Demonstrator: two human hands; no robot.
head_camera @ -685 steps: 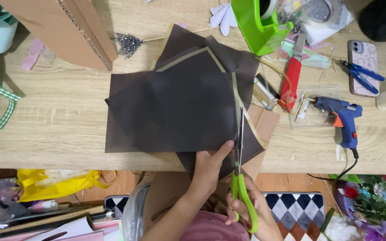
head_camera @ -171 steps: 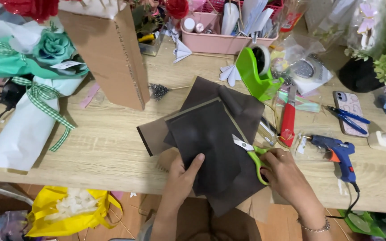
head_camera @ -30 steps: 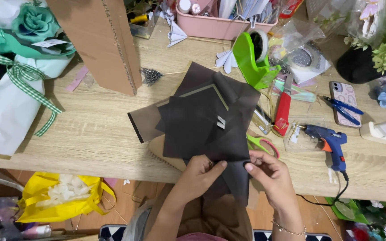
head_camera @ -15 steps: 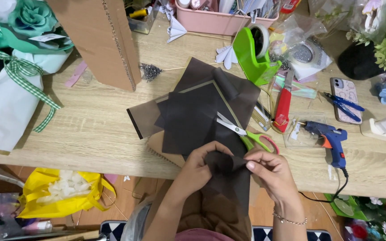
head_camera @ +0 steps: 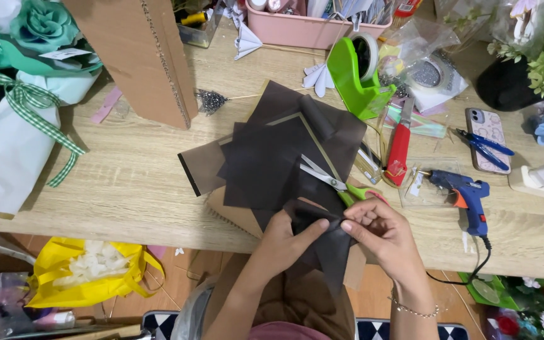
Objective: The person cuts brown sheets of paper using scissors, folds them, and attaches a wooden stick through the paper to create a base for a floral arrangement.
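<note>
A stack of dark brown sheer paper sheets (head_camera: 272, 157) lies on the wooden table (head_camera: 114, 176), over a piece of cardboard at the near edge. My left hand (head_camera: 284, 242) and my right hand (head_camera: 379, 236) both pinch one dark sheet (head_camera: 328, 242) that is bunched between them and hangs off the table edge. Green-handled scissors (head_camera: 341, 184) rest on the stack just above my right hand, with nothing holding them.
A blue glue gun (head_camera: 464, 195), a red utility knife (head_camera: 399, 148), a green tape dispenser (head_camera: 360, 75), a phone (head_camera: 483, 131) and blue pliers lie to the right. A cardboard box (head_camera: 136, 56) and wrapped bouquets (head_camera: 14, 119) stand left. A pink tray is at the back.
The scissors went from my right hand onto the stack. Both hands then took hold of one dark sheet and have gathered it tighter at the table edge.
</note>
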